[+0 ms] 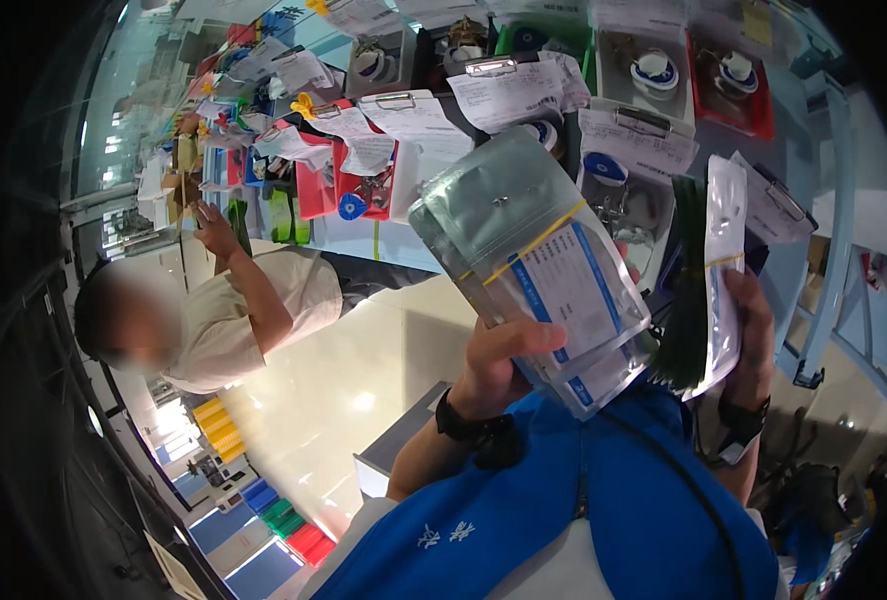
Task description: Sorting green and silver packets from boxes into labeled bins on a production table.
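My left hand [503,358] grips a bundle of silver zip pouches [498,205] in front of my chest, its thumb pressed over the front. White labels with blue strips show on them, and a thin yellow rubber band [535,243] crosses them. Beside it, my right hand [751,325] is closed round a second bundle of pouches [725,200], seen nearly edge-on. That stack has a silvery outer face and fanned dark green edges, with a band round its middle. A small gap separates the two bundles.
Ahead, a light blue bench [403,243] carries several red, white and green bins with clipboards and paper sheets. A white-and-blue roll [653,72] lies in one bin. To the left, another person [253,300] stands at the bench. A blue metal frame [835,230] rises at the right.
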A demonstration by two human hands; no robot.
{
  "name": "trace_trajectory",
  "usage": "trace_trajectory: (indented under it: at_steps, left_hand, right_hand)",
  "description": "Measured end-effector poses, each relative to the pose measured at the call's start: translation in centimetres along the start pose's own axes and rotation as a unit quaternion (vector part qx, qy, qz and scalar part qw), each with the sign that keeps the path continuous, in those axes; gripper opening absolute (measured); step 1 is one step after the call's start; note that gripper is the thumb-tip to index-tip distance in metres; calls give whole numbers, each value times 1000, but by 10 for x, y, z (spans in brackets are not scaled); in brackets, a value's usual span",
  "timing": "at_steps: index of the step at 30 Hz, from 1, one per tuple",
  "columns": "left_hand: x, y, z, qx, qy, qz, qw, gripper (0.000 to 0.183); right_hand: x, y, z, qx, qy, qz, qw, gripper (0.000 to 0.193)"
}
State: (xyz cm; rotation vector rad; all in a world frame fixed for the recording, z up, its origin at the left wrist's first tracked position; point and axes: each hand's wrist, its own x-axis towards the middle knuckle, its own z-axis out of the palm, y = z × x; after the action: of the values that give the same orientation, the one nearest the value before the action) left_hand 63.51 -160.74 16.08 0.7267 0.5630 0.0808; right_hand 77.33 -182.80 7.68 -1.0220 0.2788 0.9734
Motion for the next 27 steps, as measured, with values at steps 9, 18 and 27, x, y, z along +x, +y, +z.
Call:
trace_trajectory:
  at_steps: [9, 18, 27]
  left_hand:
    - [-1, 4, -5, -4, -64, 35, 997, 94]
    - [-4, -3, -10, 9, -34, 16, 999, 91]
    - [-32, -14, -53, 214, 117, -141, 959, 45]
  right_hand:
    - [-4, 0, 24, 2, 0, -5, 1000, 65]
    - [-9, -6, 31, -4, -2, -12, 1000, 64]
    - [-1, 25, 44, -87, -135, 109, 981, 50]
